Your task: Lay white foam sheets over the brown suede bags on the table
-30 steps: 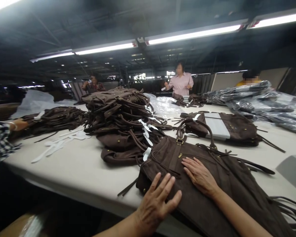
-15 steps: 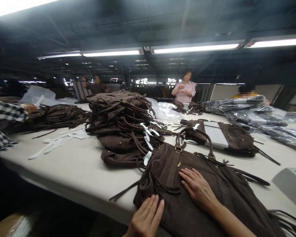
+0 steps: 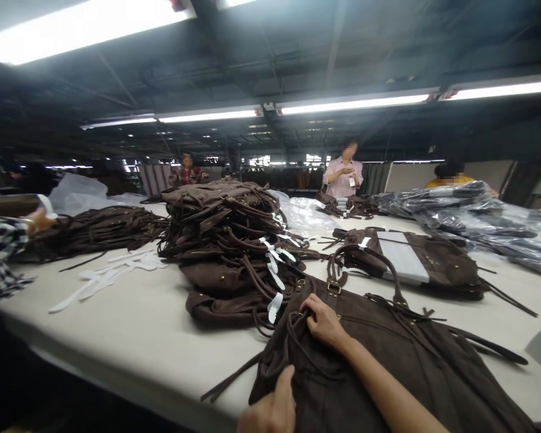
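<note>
A dark brown bag (image 3: 379,361) lies flat at the front edge of the table, its handles toward the back. On its upper left part, beside the thin cords, my right hand (image 3: 323,322) has its fingers curled down; what they pinch is too small to make out. Low at the bag's left edge is my left hand (image 3: 273,406), blurred, with one finger pointing up and the others hidden. A tall stack of brown bags (image 3: 220,222) with white strips on the handles stands just behind and to the left.
White strips (image 3: 103,273) lie on the cream table (image 3: 162,331). Behind the front bag sits another brown bag with a pale band (image 3: 403,255). Plastic-wrapped bags (image 3: 491,216) are at the right. A co-worker's checked sleeve (image 3: 2,252) reaches in at left; other people stand farther back.
My right hand has moved left and its spread fingers have curled. My left hand has shifted slightly lower, its fingers no longer all extended. The view has tilted up a little.
</note>
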### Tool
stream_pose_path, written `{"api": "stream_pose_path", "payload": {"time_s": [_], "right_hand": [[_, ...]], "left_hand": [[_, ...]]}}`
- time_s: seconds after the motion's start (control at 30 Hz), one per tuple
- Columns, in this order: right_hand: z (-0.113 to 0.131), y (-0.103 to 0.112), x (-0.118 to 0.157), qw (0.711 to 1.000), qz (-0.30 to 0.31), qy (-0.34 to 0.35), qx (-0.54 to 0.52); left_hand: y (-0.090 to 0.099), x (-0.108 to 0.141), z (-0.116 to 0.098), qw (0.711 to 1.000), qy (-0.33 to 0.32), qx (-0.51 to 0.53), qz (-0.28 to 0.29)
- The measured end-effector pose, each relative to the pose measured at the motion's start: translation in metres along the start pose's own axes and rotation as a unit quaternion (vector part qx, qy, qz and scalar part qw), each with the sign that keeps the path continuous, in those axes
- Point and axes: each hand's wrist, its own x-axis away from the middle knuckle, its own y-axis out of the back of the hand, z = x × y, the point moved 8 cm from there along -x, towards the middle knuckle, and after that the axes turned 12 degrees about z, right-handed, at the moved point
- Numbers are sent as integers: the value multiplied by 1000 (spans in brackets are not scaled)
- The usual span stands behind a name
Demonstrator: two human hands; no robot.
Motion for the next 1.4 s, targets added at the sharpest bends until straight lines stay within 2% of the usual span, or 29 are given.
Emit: {"api": "stream_pose_path", "payload": {"time_s": [0.1,0.17,0.23,0.27,0.37,0.43,0.5,0.6,0.73,0.8,0.87,0.93,1.0,1.13,1.2,1.3,1.4], "right_hand": [[-2,-2,8,1000,-23,-8,17],[1,3,13,998,-49,-17,32],[4,13,17,995,-85,-24,38],[6,18,19,994,-101,-21,37],[8,32,24,992,-127,18,18],[9,39,26,991,-124,54,1],[10,42,27,992,-104,75,4],[13,43,28,995,-50,67,53],[18,49,34,996,-13,27,85],[20,52,37,997,-1,13,76],[21,50,40,997,22,8,75],[23,45,41,995,44,-4,95],[21,39,41,989,52,-40,130],[13,31,37,974,52,-132,177],[9,27,32,969,52,-151,190],[5,27,20,963,37,-141,225],[5,27,2,962,33,-98,254]], "left_hand": [[-1,-38,11,976,138,1,166],[3,-58,5,958,185,-41,216],[9,-72,-7,958,183,-75,207],[12,-76,-13,966,169,-85,178],[24,-73,-22,986,125,-105,28],[21,-62,-19,987,110,-117,-27],[7,-52,-15,986,101,-131,-3],[-14,-42,-10,981,105,-144,78],[-24,-38,8,965,183,-60,176],[-24,-35,14,954,217,-10,206],[-22,-32,10,953,210,19,217],[-20,-30,1,960,174,38,216],[-21,-28,-3,956,166,53,234],[-27,-34,26,916,256,96,294],[-30,-44,43,909,266,127,296],[-37,-51,60,906,262,160,290],[-44,-47,67,905,268,188,274]]}}
